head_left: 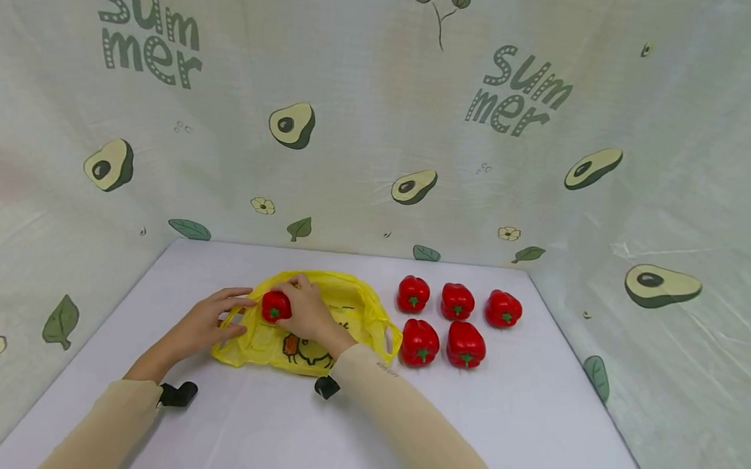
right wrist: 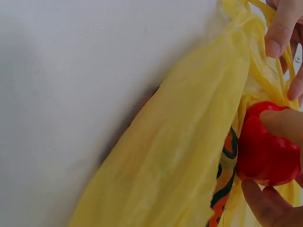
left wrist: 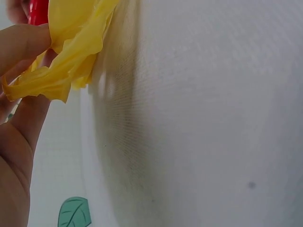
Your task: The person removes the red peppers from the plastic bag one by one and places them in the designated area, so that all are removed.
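Note:
My right hand (head_left: 312, 314) grips a red bell pepper (head_left: 275, 305) over the left part of a yellow plastic bag (head_left: 347, 296). In the right wrist view, the thumb and fingers (right wrist: 284, 125) lie on opposite sides of that pepper, with bag film around it. At the bag's left end, my left hand (head_left: 203, 325) holds the edge near a handle. The left wrist view shows the yellow film (left wrist: 78, 56) between its thumb and fingers. The bag lies on its side, its printed drawing partly covered by the right arm.
Several more red bell peppers (head_left: 465, 345) stand in two loose rows right of the bag on the white table (head_left: 519, 409). A patterned cloth (head_left: 357, 73) hangs behind and along the sides. Black wrist devices (head_left: 180, 394) sit at both sleeves.

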A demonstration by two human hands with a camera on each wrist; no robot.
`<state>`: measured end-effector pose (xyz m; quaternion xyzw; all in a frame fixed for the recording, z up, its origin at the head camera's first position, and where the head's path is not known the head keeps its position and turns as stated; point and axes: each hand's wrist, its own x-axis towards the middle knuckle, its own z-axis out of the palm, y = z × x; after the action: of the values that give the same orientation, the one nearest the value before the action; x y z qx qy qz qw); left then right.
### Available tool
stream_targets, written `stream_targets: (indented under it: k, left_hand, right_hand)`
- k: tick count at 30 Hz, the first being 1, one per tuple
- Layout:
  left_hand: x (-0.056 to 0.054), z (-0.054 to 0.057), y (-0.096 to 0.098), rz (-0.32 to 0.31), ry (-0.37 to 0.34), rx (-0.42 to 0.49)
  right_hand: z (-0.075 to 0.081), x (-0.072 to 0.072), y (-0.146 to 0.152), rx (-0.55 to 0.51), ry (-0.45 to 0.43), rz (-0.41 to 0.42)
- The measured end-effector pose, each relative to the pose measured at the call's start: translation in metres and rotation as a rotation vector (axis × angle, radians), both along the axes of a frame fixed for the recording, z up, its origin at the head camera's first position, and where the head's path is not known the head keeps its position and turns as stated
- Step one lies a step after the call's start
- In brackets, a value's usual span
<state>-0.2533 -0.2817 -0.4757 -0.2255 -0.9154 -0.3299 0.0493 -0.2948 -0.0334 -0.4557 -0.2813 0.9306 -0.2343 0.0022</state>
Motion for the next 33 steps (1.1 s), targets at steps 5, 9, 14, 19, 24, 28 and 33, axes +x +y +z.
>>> stream_targets:
  k: [5,9,14,19,24,28,33]
  left_hand:
    - [0.000,0.000,-0.001,-0.003,0.015,-0.011]
    - [0.000,0.000,-0.001,-0.002,0.019,-0.024]
    - [0.000,0.000,-0.001,-0.002,0.017,-0.024]
    - [0.001,-0.001,0.000,-0.005,0.016,-0.015]
    - [0.002,0.000,-0.001,-0.007,0.014,-0.006]
    - [0.003,-0.001,-0.002,0.007,0.006,-0.017]
    - [0.001,-0.001,-0.001,0.005,0.021,-0.032]
  right_hand:
    - [-0.002,0.001,0.003,-0.032,0.018,0.050]
    - [-0.001,0.001,0.008,-0.038,0.013,0.088]
    - [0.000,0.001,0.007,-0.012,0.017,0.122]
    - [0.000,0.004,0.008,-0.003,0.036,0.152]
    - [0.005,0.009,0.016,-0.026,0.009,0.193]
    - [0.018,0.014,0.028,-0.057,-0.043,0.241]
    - [0.043,0.021,0.055,-0.123,-0.085,0.247]
